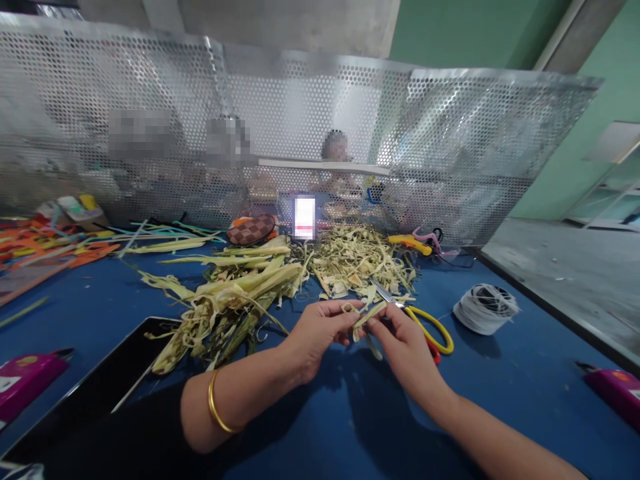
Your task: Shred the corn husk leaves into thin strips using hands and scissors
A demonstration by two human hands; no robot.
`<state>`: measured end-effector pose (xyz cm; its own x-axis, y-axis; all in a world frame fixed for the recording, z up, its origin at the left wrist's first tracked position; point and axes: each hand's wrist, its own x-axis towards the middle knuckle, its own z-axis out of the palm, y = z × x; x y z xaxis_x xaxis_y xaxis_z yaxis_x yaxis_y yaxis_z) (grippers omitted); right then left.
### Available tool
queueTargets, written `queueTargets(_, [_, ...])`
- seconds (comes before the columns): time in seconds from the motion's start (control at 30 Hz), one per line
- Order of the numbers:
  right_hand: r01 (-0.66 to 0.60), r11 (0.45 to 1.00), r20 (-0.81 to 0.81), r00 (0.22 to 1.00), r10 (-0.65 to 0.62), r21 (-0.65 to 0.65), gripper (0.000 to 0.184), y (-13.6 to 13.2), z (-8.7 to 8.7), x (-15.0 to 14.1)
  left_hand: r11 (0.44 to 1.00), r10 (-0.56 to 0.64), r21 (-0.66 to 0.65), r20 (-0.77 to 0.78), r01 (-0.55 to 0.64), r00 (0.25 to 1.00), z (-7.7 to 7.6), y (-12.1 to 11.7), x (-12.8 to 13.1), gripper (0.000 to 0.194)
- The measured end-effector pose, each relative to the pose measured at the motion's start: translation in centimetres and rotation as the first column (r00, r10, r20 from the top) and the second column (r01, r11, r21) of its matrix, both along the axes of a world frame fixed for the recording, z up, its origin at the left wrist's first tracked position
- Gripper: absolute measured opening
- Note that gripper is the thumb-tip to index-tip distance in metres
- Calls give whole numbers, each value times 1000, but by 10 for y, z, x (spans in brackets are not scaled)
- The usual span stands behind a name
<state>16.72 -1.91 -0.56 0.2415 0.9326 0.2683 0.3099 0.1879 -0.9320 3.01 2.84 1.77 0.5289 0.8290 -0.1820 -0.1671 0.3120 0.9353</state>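
Note:
Over the front middle of the blue table, my left hand and my right hand come close together, both closed on one pale green strip of dried plant husk. The strip's upper end loops near my left fingertips, and a loose tail hangs below. Just beyond my right hand lie scissors with yellow and red handles, their blades aimed at a heap of short husk scraps. Left of my left hand is a bundle of longer husks, pale green to straw-coloured.
A spool of white twine stands at right. A perforated silvery screen closes the back, with people behind it. A lit phone and a checkered pouch sit before it. A black tray and purple boxes lie nearer.

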Motion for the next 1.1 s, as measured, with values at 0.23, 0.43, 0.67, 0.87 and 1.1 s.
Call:
queueTargets(0.23, [-103,969,-332,943,23,-226,17,0,8,-9,996,48,80,-98,-41,994,1,0,-1,44])
queueTargets(0.43, [-133,954,-492,871,-17,-268,23,0,12,-11,973,142,206,-184,-103,973,3,1,0,35])
queueTargets(0.67, [-115,986,-456,889,46,-123,25,-3,5,-10,961,236,180,-137,-210,962,-2,13,-2,37])
queueTargets(0.87, [-242,943,376,915,144,229,24,-9,1,0,967,225,156,-152,-202,962,-3,15,-3,26])
queueTargets(1.1, [-217,839,738,614,-281,500,22,-10,20,9,975,48,222,-188,-5,981,-2,5,-1,14])
